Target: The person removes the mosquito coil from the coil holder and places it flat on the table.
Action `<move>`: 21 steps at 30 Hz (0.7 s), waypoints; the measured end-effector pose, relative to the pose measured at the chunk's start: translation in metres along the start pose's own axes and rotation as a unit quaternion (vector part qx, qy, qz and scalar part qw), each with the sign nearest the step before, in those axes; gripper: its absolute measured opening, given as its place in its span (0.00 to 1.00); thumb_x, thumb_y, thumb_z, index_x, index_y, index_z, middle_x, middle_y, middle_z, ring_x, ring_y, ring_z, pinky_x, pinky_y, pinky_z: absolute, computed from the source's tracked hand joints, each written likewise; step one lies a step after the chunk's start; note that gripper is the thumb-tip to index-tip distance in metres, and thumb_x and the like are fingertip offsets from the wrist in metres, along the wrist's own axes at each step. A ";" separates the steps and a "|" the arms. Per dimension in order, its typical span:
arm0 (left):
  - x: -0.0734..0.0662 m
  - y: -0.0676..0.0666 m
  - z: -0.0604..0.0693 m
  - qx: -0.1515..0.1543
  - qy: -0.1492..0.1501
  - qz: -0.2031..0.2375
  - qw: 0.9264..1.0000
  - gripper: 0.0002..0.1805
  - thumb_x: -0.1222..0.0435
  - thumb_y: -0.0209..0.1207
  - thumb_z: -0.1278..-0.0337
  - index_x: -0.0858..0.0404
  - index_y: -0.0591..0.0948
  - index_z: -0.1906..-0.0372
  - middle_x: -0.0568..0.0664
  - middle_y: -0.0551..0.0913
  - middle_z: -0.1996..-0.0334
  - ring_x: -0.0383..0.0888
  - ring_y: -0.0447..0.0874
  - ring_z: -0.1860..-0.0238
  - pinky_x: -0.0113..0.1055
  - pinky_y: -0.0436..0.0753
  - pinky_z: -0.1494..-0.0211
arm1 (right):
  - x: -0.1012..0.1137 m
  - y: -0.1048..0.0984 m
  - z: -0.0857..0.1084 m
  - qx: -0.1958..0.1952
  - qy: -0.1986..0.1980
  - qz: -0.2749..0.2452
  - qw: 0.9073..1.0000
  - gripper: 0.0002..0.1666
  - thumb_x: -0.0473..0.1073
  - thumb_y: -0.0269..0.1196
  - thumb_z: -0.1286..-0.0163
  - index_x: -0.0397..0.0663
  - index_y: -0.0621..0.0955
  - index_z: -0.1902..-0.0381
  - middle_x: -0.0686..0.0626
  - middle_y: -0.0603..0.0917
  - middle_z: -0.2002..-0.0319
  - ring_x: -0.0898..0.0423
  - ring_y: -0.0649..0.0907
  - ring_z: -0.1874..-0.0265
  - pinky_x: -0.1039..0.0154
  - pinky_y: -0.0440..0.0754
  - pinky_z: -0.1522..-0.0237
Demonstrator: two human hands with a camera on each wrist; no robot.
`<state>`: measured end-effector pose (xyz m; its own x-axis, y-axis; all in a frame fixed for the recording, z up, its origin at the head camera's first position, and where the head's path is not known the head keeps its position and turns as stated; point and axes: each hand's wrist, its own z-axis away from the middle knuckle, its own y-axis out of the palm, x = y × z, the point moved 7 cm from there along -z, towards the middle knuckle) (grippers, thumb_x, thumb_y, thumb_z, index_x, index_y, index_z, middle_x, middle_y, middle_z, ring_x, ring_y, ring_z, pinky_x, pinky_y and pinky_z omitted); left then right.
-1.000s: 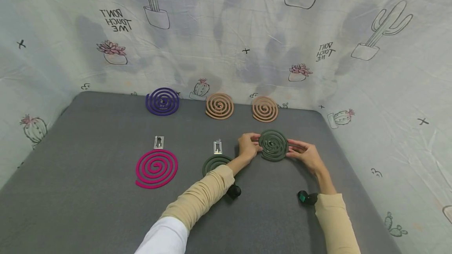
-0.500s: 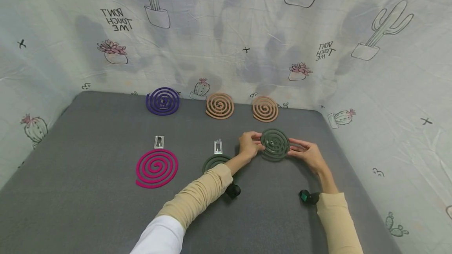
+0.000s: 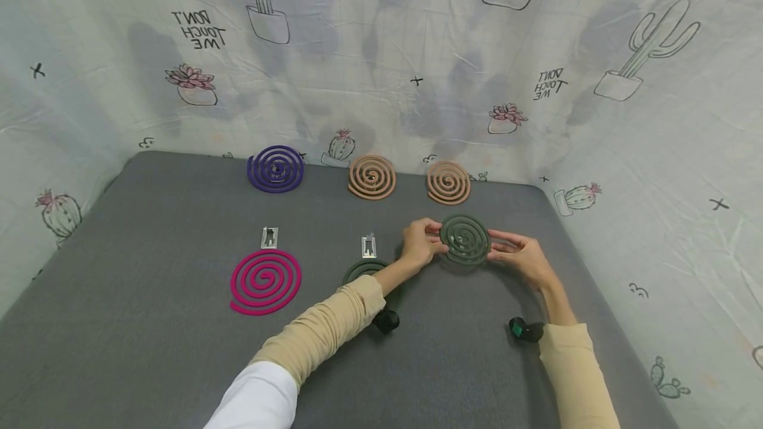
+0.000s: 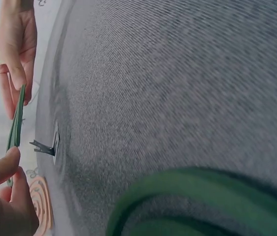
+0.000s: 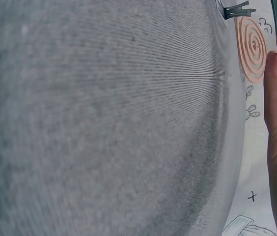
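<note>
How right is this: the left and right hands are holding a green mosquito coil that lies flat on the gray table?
Not quite: the left hand and right hand do hold a green mosquito coil, but it is up off the gray table, as the left wrist view shows.

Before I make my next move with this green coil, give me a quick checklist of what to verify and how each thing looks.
1. Left hand pinching one edge of the held green coil: ok.
2. Right hand holding the opposite edge: ok.
3. Held coil apart from the stand below it: ok, a gap shows in the left wrist view.
4. Coil's middle lined up exactly with the stand's prong: cannot tell.
5. Coil seated on the stand: not ok, it is held above.
6. Left arm not touching the second green coil: cannot tell, the arm covers part of it in the head view.
</note>
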<state>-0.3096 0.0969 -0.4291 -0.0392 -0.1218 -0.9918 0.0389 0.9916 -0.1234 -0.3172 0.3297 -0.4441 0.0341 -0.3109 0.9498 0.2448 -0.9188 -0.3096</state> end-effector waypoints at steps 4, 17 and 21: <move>-0.004 -0.001 0.004 0.018 0.024 -0.022 0.999 0.21 0.83 0.70 0.64 0.76 0.79 0.58 0.64 0.82 0.58 0.56 0.86 0.60 0.32 0.85 0.63 | 0.002 0.001 0.003 0.011 0.003 0.001 1.000 0.32 0.32 0.70 0.42 0.32 0.74 0.39 0.61 0.81 0.47 0.68 0.82 0.53 0.70 0.81 0.54; -0.015 -0.001 0.011 0.051 0.019 -0.036 0.998 0.20 0.81 0.71 0.62 0.77 0.78 0.58 0.65 0.82 0.59 0.57 0.86 0.60 0.33 0.85 0.64 | 0.007 0.000 0.010 0.028 0.017 -0.011 0.999 0.35 0.32 0.70 0.43 0.25 0.71 0.39 0.61 0.81 0.49 0.66 0.82 0.53 0.68 0.81 0.52; -0.016 0.000 0.013 0.055 0.014 -0.038 0.998 0.21 0.81 0.71 0.63 0.77 0.78 0.58 0.64 0.82 0.61 0.56 0.86 0.61 0.33 0.85 0.64 | 0.008 -0.001 0.013 0.032 0.019 -0.019 0.999 0.34 0.31 0.69 0.42 0.24 0.71 0.39 0.60 0.81 0.49 0.65 0.83 0.53 0.68 0.81 0.52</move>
<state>-0.2960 0.0987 -0.4138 -0.0748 -0.1936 -0.9782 0.1433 0.9687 -0.2027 -0.3046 0.3312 -0.4359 -0.0122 -0.2866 0.9580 0.3060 -0.9132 -0.2693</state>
